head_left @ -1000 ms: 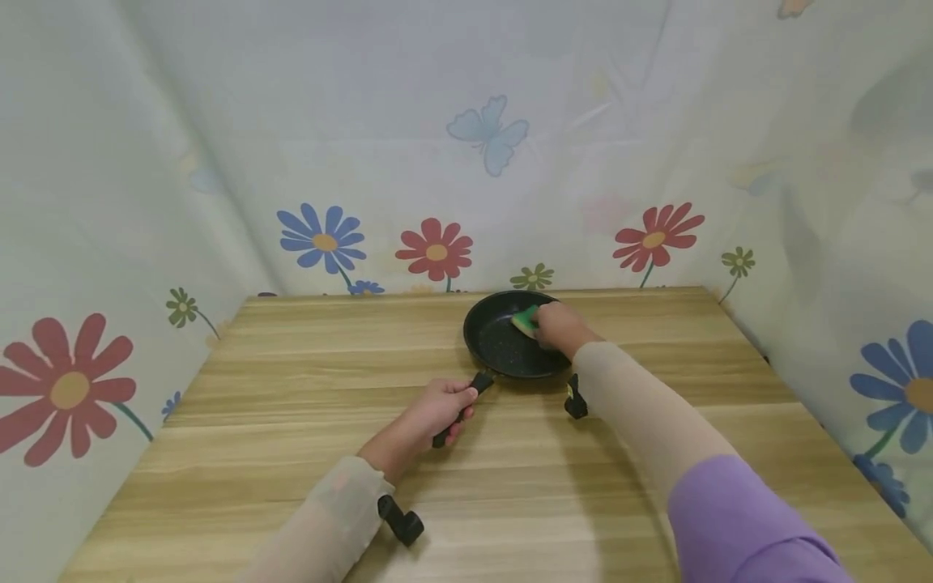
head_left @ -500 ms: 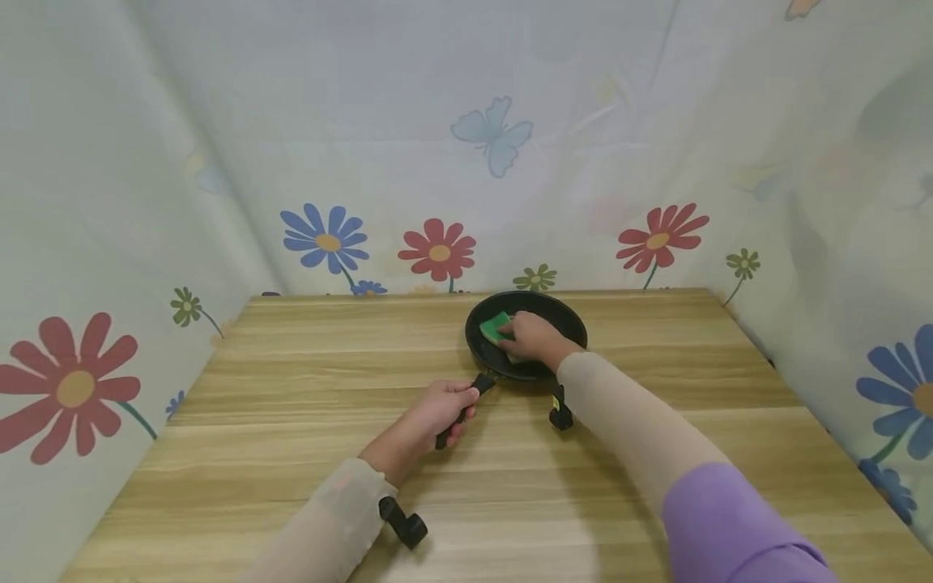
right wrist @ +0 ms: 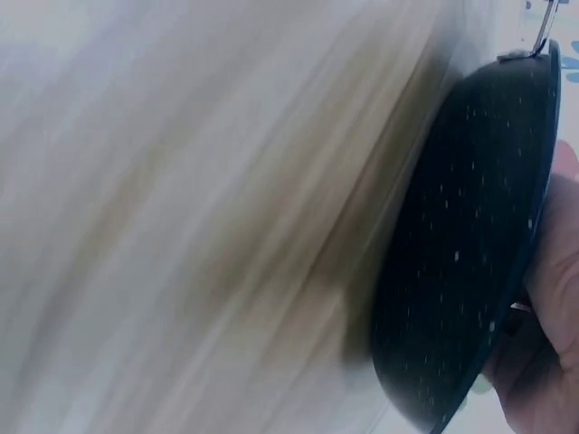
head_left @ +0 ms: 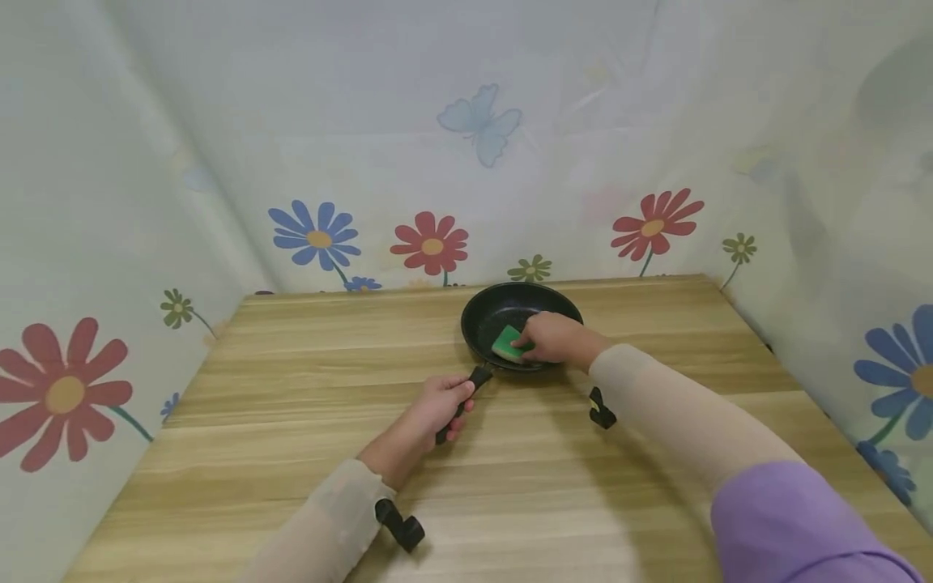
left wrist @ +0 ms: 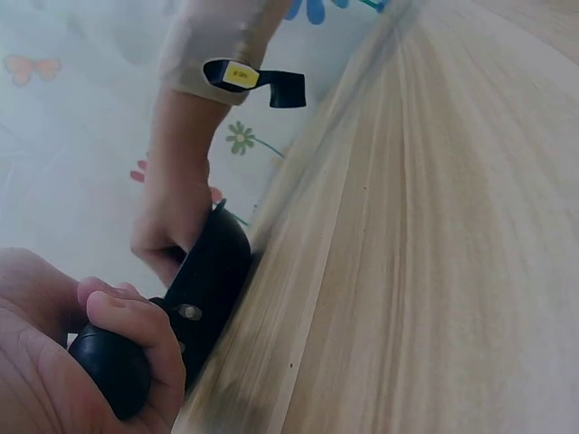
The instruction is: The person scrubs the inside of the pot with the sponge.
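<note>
A black frying pan (head_left: pixel 487 317) sits near the back edge of the wooden table, its handle pointing toward the person. My left hand (head_left: pixel 437 407) grips the pan's handle (head_left: pixel 481 376), with fingers wrapped round it; the left wrist view shows the handle's end (left wrist: pixel 116 366) poking out of the fist. Inside the pan, my right hand (head_left: pixel 557 336) pinches a green sponge (head_left: pixel 508 343) against the pan's floor, at the side close to the handle. In the right wrist view the pan's speckled outer wall (right wrist: pixel 452 235) covers part of the right hand (right wrist: pixel 554 280), and the sponge is hidden there.
The wood-grain table (head_left: pixel 306 356) reaches to a flowered cloth backdrop (head_left: pixel 350 162) behind and on both sides. A black camera mount (head_left: pixel 399 525) is strapped to the left wrist, another mount (head_left: pixel 601 410) to the right.
My right hand has swept the sponge left across the pan from its right half, then toward the handle side. The left hand keeps its grip on the handle, and the pan stays in place.
</note>
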`<state>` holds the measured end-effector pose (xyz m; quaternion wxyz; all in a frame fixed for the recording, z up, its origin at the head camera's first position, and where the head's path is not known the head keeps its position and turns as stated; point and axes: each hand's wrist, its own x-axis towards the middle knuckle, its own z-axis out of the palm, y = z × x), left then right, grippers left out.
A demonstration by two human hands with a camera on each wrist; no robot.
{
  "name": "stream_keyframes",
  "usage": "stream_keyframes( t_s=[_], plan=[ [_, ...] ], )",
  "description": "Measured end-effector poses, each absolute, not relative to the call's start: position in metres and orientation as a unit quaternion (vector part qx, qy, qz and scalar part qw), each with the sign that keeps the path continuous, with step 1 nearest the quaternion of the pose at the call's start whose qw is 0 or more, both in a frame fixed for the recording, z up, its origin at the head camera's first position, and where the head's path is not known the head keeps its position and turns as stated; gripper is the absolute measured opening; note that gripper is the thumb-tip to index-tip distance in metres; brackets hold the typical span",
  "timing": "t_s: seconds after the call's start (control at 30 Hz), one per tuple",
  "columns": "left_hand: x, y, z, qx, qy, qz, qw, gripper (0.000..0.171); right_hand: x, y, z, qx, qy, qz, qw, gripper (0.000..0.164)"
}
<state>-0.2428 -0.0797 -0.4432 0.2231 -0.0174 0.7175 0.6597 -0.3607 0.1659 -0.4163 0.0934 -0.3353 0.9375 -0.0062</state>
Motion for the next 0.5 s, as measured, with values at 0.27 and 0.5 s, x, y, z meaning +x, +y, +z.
stream_keyframes(
  t_s=[0.27,0.5],
  plan=[
    [-0.242,-0.085,-0.441,-0.013,0.726,0.645,0.240,0.029,-0.377,0.173,-0.419,-0.220,0.972,0.040,0.073,0.027],
    [-0.246,-0.082,-0.441,-0.012,0.734,0.632,0.248,0.028,-0.392,0.166,-0.419,-0.157,0.987,-0.006,0.024,0.016]
  ],
)
